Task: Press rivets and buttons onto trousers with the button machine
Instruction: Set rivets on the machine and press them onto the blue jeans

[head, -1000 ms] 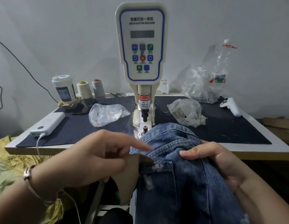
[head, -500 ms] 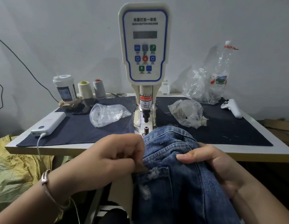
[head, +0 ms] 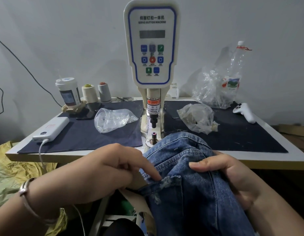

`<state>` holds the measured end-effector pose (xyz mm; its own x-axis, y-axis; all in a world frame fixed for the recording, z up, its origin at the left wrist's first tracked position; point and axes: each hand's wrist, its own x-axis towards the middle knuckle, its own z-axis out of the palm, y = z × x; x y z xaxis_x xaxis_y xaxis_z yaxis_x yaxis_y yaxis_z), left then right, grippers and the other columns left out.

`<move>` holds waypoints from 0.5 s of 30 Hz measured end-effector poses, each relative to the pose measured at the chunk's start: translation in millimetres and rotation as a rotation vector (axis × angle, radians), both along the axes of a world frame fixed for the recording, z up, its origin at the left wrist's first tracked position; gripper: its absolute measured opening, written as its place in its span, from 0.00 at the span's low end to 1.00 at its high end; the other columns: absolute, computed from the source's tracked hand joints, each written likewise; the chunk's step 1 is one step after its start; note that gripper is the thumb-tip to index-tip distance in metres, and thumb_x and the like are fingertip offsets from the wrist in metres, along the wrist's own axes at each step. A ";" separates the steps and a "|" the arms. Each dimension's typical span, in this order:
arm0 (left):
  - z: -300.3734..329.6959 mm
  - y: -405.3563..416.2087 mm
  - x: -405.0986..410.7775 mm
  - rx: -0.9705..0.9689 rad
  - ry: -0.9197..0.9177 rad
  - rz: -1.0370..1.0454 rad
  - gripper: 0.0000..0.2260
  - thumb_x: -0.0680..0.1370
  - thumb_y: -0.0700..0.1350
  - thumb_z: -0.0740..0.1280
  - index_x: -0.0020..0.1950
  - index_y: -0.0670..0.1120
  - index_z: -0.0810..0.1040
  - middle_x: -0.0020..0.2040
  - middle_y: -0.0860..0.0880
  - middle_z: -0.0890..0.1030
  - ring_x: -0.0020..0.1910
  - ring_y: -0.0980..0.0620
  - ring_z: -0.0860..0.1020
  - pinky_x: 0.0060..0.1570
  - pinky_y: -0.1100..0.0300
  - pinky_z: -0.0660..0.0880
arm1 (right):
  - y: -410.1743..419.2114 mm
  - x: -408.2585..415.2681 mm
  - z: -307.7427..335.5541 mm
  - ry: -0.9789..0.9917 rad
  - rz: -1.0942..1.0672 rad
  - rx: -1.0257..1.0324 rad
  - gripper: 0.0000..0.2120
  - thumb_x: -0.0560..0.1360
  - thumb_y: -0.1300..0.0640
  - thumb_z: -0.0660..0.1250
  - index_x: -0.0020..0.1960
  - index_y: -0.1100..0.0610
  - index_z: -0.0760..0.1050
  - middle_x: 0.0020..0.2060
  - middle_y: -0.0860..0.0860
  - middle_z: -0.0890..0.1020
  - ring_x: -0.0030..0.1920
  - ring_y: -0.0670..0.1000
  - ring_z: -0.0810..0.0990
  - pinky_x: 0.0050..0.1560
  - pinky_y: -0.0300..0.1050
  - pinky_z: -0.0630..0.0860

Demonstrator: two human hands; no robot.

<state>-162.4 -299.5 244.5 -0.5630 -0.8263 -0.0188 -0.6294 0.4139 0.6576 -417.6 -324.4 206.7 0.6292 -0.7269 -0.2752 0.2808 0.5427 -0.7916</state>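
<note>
Blue denim trousers (head: 190, 193) lie bunched over the table's front edge, their top fold just in front of the button machine's (head: 152, 48) lower die (head: 153, 134). The upper punch (head: 153, 122) hangs above the bare die. My left hand (head: 105, 172) holds the pocket edge, its index finger stretched onto the frayed pocket corner (head: 166, 181); the thumb is hidden beneath. My right hand (head: 229, 178) grips a fold of denim, thumb on top.
Two small plastic bags of parts (head: 113, 119) (head: 197, 118) flank the machine on dark mats (head: 79, 137). A larger bag with a bottle (head: 216, 89), a white controller (head: 245, 112), a power bank (head: 51, 128), a cup (head: 68, 92) and thread cones (head: 90, 93) line the table.
My left index finger, curled into a pinch half a second ago, now stretches out onto the pocket corner. The right hand keeps its grip on the fold.
</note>
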 end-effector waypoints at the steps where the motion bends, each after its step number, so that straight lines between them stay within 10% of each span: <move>1: 0.6 -1.0 3.0 0.005 0.025 -0.021 0.25 0.65 0.38 0.61 0.51 0.63 0.84 0.35 0.56 0.73 0.36 0.51 0.75 0.35 0.62 0.74 | 0.0 -0.4 0.7 -0.001 0.000 -0.002 0.29 0.49 0.68 0.78 0.50 0.72 0.80 0.45 0.68 0.83 0.41 0.63 0.85 0.40 0.54 0.82; 11: -11.6 7.3 -16.8 -0.046 0.083 0.105 0.04 0.69 0.50 0.69 0.41 0.53 0.82 0.51 0.58 0.80 0.48 0.59 0.79 0.49 0.60 0.72 | -0.9 6.0 -0.7 -0.035 0.077 0.114 0.27 0.49 0.68 0.79 0.48 0.73 0.81 0.43 0.67 0.83 0.40 0.62 0.85 0.41 0.53 0.82; 15: -17.0 14.0 -25.1 -0.145 0.124 0.290 0.22 0.61 0.68 0.73 0.49 0.57 0.81 0.54 0.60 0.79 0.54 0.61 0.78 0.55 0.55 0.74 | -3.3 6.6 -0.1 -0.034 0.076 0.110 0.27 0.51 0.66 0.79 0.49 0.72 0.81 0.44 0.67 0.83 0.41 0.62 0.84 0.47 0.54 0.82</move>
<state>-187.5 -285.5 227.5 -0.2948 -0.9413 0.1641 -0.6535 0.3239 0.6841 -411.0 -327.7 206.6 0.6918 -0.6429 -0.3287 0.2606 0.6469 -0.7167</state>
